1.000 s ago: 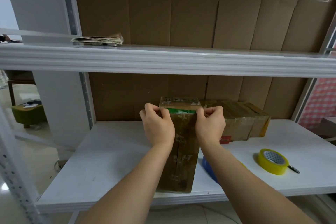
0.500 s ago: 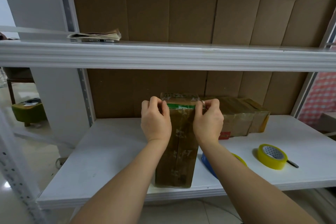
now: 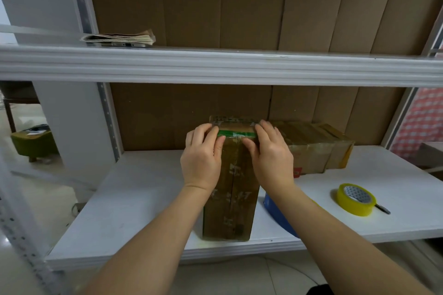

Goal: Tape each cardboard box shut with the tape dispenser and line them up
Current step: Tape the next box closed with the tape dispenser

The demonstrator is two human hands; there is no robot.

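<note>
- A tall box (image 3: 231,189) is standing upright on the lower shelf (image 3: 134,201), close to its front edge, with a green tape band (image 3: 236,133) running across its near face just below the top.
- The left hand (image 3: 202,158) is lying flat against the box's left side, fingers fairly straight and reaching up to the band, thumb on the near face.
- The right hand (image 3: 271,155) is mirroring it on the right side, fingers stretched up over the top corner and thumb pressing the near face beside the seam; neither hand is curling round anything.
- A second, lower box (image 3: 314,148) is sitting just right of the tall one, farther back, near the cardboard backing (image 3: 239,7).
- A blue object (image 3: 278,215) is showing partly under the right forearm; I cannot tell what it is.
- A yellow tape roll (image 3: 356,199) is lying well to the right on the shelf, with a dark pen-like item (image 3: 382,208) touching its far side.
- The upper shelf (image 3: 215,64) is crossing the whole view, carrying a folded paper stack (image 3: 119,38) at the left.
- Beyond the rack's left post, a green stool (image 3: 31,141) is standing on a pale floor; red checked cloth (image 3: 424,122) is showing at the far right.
- Compared with half a second ago, both hands are lying flatter: then the fingers were curled and pinching at the band's ends, now they are spreading along the box.
- The box, roll and second box are staying where they were.
</note>
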